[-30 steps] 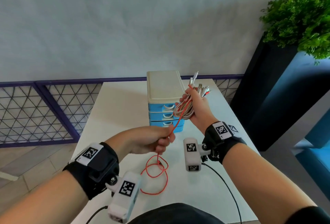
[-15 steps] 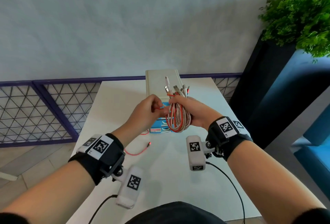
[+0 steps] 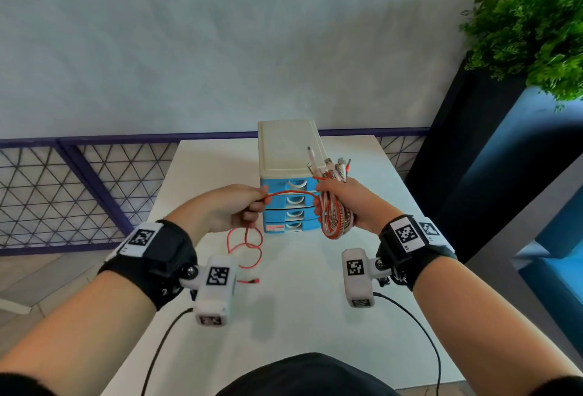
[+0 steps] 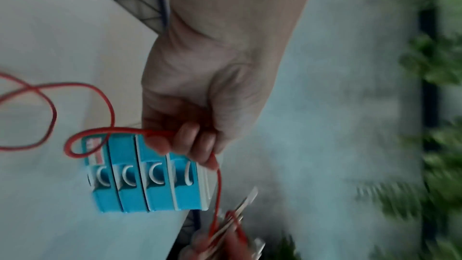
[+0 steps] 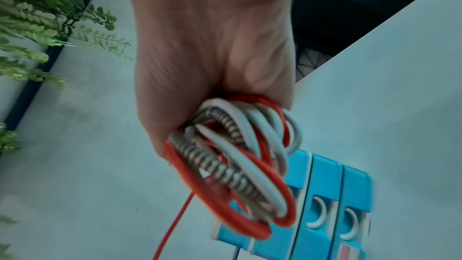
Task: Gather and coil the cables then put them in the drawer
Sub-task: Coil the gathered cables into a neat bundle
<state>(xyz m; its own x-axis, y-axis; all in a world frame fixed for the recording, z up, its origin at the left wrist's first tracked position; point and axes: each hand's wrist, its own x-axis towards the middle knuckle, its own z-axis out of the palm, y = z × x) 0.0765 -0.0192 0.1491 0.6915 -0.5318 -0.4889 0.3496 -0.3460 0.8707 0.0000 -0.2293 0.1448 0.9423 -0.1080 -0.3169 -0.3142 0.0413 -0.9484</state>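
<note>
So my right grip (image 3: 339, 203) is wrapped tight round the bundle (image 3: 336, 219) of coiled cables, white, red and one braided, with the plug ends (image 3: 328, 164) poking up out of the top of my fist. The loops hang out below, clear of the bench (image 3: 299, 301). My left grip (image 3: 233, 209) is pinching the red cable (image 3: 290, 193), thumb and fingers closed on it. A short stretch of it runs across from there to the bundle, slightly bowed. The rest drops from my left hand in a couple of loose loops onto the bench, and its red plug (image 3: 254, 281) lies flat near my left wrist. Both hands are up in front of the drawers (image 3: 285, 206), a little blue stack with a cream top, all four shut.
</note>
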